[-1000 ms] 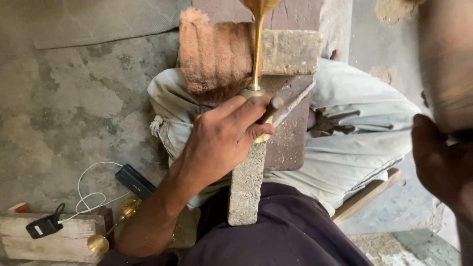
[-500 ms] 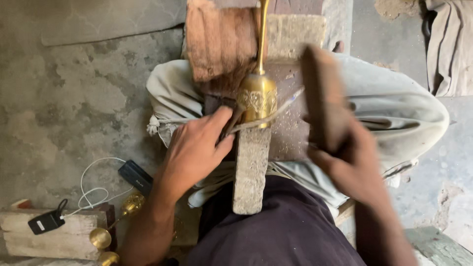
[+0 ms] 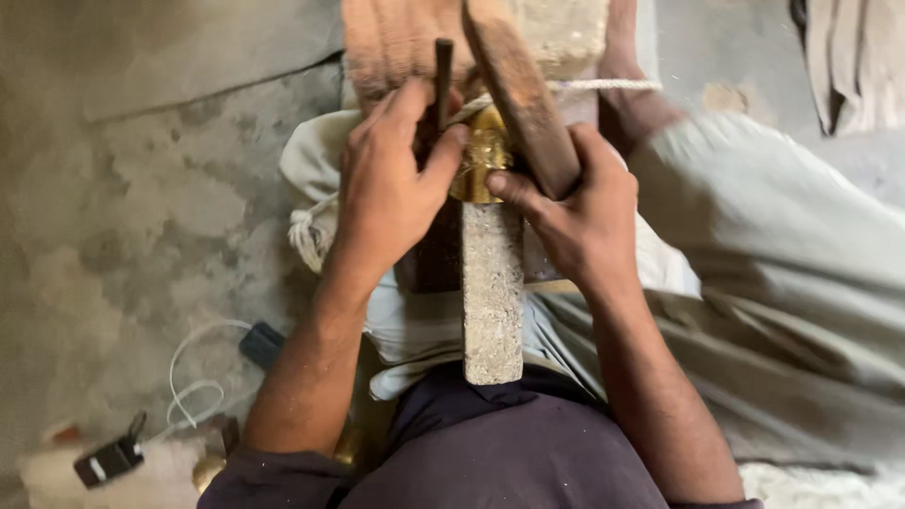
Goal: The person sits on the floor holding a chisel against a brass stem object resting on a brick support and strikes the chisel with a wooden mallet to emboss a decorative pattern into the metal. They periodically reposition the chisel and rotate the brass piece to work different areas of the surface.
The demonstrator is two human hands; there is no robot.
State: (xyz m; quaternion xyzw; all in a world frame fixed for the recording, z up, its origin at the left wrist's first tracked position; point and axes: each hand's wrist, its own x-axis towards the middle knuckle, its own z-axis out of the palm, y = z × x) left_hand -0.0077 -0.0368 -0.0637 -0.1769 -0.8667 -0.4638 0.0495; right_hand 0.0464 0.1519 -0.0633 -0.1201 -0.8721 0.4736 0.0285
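A brass piece (image 3: 483,158) rests on the far end of a long grey stone bar (image 3: 492,292) that runs toward my body. My left hand (image 3: 391,184) grips a thin dark metal rod (image 3: 442,71) upright, its fingers against the brass piece. My right hand (image 3: 575,207) holds a brown wooden bat-like tool (image 3: 518,90) that slants up and left over the brass, with the thumb touching the brass. A pale cord (image 3: 584,85) crosses behind the wooden tool.
A wooden block (image 3: 396,38) lies beyond the brass. My legs in pale cloth (image 3: 754,245) spread to the right. On the concrete floor at left lie a white cable (image 3: 189,377), a dark charger (image 3: 262,344) and a small black tag (image 3: 108,462).
The view has shifted closer. My left hand moved up from the stone bar to grip the dark rod at the brass piece. My right hand came in with the wooden tool.
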